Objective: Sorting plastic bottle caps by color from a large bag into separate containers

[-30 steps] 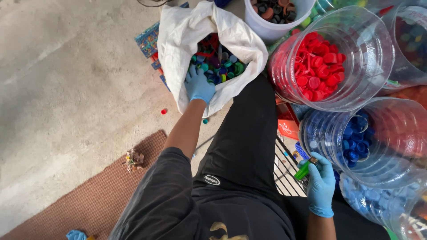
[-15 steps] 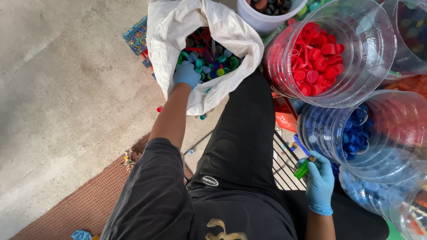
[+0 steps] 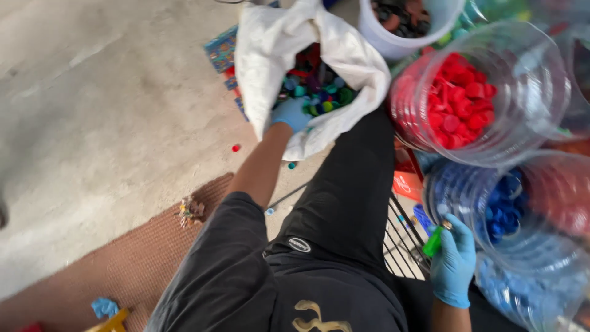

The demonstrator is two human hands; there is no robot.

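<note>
Left hand (image 3: 291,114), blue-gloved, is down in the white sack (image 3: 344,61) at 12 o'clock, fingers curled among mixed caps (image 3: 319,98); whether it grips any, I can't tell. Right hand (image 3: 453,264), at 4 o'clock, pinches a green cap (image 3: 433,241) between its fingers, just beside the jar of blue caps (image 3: 491,209). The jar of red caps (image 3: 473,92) sits at 2 o'clock. 1 stray red cap (image 3: 236,147) lies on the concrete floor (image 3: 92,104).

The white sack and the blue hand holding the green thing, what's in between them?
In the head view, the person's own leg in black trousers lies between the white sack and the right hand, plus a black wire rack beside that hand.
</note>
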